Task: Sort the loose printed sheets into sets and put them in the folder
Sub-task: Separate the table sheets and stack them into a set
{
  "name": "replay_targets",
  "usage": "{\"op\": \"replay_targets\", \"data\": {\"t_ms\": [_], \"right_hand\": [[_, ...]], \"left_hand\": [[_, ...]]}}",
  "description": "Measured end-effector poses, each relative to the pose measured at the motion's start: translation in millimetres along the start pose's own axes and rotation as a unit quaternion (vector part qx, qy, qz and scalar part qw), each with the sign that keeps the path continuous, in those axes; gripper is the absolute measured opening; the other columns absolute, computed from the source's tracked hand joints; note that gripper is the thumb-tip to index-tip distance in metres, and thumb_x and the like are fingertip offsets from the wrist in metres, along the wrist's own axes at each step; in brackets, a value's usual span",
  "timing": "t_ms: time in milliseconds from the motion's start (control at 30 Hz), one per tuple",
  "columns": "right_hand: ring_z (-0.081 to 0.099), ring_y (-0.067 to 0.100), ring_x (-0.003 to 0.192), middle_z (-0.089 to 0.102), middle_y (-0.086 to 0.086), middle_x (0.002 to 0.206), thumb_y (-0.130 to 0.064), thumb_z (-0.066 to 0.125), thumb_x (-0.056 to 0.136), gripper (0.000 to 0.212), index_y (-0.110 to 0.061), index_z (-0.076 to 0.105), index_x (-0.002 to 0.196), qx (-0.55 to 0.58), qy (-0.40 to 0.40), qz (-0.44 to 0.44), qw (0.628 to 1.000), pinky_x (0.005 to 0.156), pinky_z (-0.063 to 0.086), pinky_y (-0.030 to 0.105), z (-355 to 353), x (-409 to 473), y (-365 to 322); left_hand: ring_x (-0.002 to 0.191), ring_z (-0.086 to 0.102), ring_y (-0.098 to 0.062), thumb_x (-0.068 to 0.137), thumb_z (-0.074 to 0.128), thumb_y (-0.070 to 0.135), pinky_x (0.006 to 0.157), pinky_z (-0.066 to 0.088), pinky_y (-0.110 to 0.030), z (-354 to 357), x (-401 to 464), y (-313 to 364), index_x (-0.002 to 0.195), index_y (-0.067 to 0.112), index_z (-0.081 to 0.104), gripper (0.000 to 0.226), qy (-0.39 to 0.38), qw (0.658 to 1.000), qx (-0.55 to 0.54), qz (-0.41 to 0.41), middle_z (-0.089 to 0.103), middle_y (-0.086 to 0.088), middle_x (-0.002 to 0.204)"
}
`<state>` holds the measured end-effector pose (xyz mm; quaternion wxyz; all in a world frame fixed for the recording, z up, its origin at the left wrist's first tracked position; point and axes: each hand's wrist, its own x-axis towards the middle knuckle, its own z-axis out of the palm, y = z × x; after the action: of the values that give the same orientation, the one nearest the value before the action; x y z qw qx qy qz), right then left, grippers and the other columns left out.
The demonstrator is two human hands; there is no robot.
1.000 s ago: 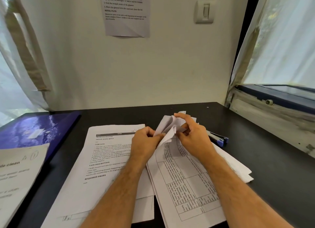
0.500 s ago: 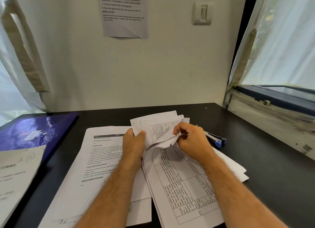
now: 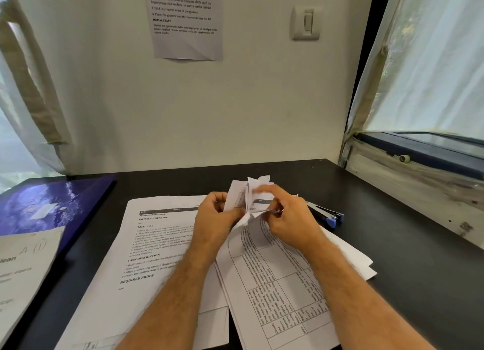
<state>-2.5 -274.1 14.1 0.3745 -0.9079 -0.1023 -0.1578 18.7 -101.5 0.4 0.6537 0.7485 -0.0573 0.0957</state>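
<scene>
Pinching the upturned top corners of the table-printed sheets (image 3: 275, 284): left hand (image 3: 217, 218) and right hand (image 3: 288, 218)

A black-and-blue stapler (image 3: 326, 215) is lying on the black table (image 3: 408, 258). Behind the table, a printed notice (image 3: 187, 22) is hanging on the wall, with a light switch (image 3: 306, 23) sitting to its right.

Printed sheets (image 3: 275, 284) lie fanned, corners lifted; purple folder (image 3: 49, 205) apparently closed.

Wall notice (image 3: 186, 22) reads "INITIAL STATE"; desk sheet (image 3: 157, 245) reads "TASK DESCRIPTION", "REQUIRED PROPS".
</scene>
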Motion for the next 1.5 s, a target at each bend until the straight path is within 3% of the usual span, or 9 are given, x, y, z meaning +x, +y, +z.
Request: {"op": "replay_targets", "data": {"t_ms": [67,233,367,500,800,1000,1067,1233,1500], "right_hand": [[0.065,0.007,0.084,0.066,-0.013,0.098,-0.013,0.066,0.094,0.039,-0.044,0.053,0.114,-0.013,-0.001,-0.001,1.0,0.072,0.058,0.018,-1,-1,-2],[0.062,0.008,0.102,0.06,-0.01,0.124,-0.016,0.077,0.086,0.074,-0.048,0.033,0.137,0.051,0.006,-0.014,0.999,0.09,0.055,0.033,-2,-3,-3],[0.06,0.003,0.09,0.063,-0.016,0.106,-0.011,0.068,0.091,0.025,-0.029,0.065,0.108,0.016,0.012,0.003,1.0,0.076,0.051,0.016,-5,-5,-6],[0.06,0.006,0.087,0.059,-0.021,0.091,-0.008,0.069,0.089,0.016,-0.023,0.07,0.094,0.022,0.012,0.03,0.999,0.083,0.055,0.025,-7,-4,-8],[0.062,0.01,0.096,0.068,-0.006,0.109,-0.011,0.069,0.091,0.015,-0.026,0.067,0.094,-0.002,0.056,0.065,0.996,0.09,0.058,0.032,-11,-1,-6],[0.065,0.01,0.076,0.065,-0.007,0.091,-0.012,0.067,0.093,0.064,-0.041,0.032,0.138,0.023,0.092,0.04,0.995,0.068,0.052,0.016,-8,2,-5],[0.064,0.007,0.077,0.063,-0.009,0.089,-0.014,0.067,0.093,0.065,-0.039,0.031,0.141,0.033,0.124,0.006,0.992,0.07,0.046,0.011,-11,4,-12],[0.062,0.004,0.084,0.067,-0.008,0.103,-0.023,0.062,0.097,0.018,-0.021,0.065,0.114,-0.015,0.198,-0.162,0.967,0.078,0.055,0.019,-30,19,-55],[0.062,0.01,0.084,0.067,0.001,0.097,-0.021,0.062,0.097,0.014,-0.014,0.069,0.107,-0.001,0.285,-0.29,0.914,0.08,0.054,0.02,-64,61,-155]], "left_hand": [[0.076,0.066,-0.009,0.085,0.078,0.022,0.051,0.051,-0.013,1,-1,0,0.102,0.031,0.054,0.031,-0.01,1.0,-0.005,-0.005,0.063,0.015,0.094],[0.088,0.069,-0.012,0.079,0.084,0.025,0.066,0.059,-0.022,-1,3,-3,0.111,0.03,0.055,0.044,-0.04,0.999,0.028,-0.017,0.064,0.012,0.106],[0.1,0.067,-0.015,0.091,0.072,0.025,0.072,0.058,-0.024,0,1,-4,0.123,0.024,0.06,0.035,-0.005,0.999,0.037,-0.003,0.067,0.004,0.121],[0.117,0.061,-0.026,0.101,0.057,0.029,0.087,0.053,-0.037,-3,2,-2,0.135,0.02,0.057,0.036,0.091,0.994,-0.028,-0.053,0.063,-0.001,0.13],[0.086,0.069,-0.015,0.104,0.05,0.029,0.054,0.054,-0.02,-13,6,2,0.12,0.031,0.058,0.018,0.148,0.983,-0.109,-0.031,0.067,0.01,0.103],[0.079,0.07,-0.011,0.107,0.038,0.036,0.056,0.053,-0.019,-17,-2,14,0.114,0.033,0.059,0.022,0.158,0.982,-0.095,0.042,0.069,0.011,0.097],[0.077,0.071,-0.008,0.107,0.037,0.037,0.057,0.055,-0.018,-19,-4,20,0.112,0.028,0.061,0.026,0.138,0.984,-0.099,0.06,0.071,0.009,0.093],[0.07,0.068,-0.003,0.106,0.037,0.037,0.059,0.054,-0.016,-32,-7,57,0.099,0.022,0.064,0.032,0.098,0.98,-0.102,0.139,0.071,0.015,0.079],[0.069,0.065,-0.013,0.108,0.034,0.035,0.065,0.056,-0.027,-70,-12,156,0.093,0.03,0.063,0.034,0.062,0.945,-0.084,0.311,0.065,0.01,0.075]]}}
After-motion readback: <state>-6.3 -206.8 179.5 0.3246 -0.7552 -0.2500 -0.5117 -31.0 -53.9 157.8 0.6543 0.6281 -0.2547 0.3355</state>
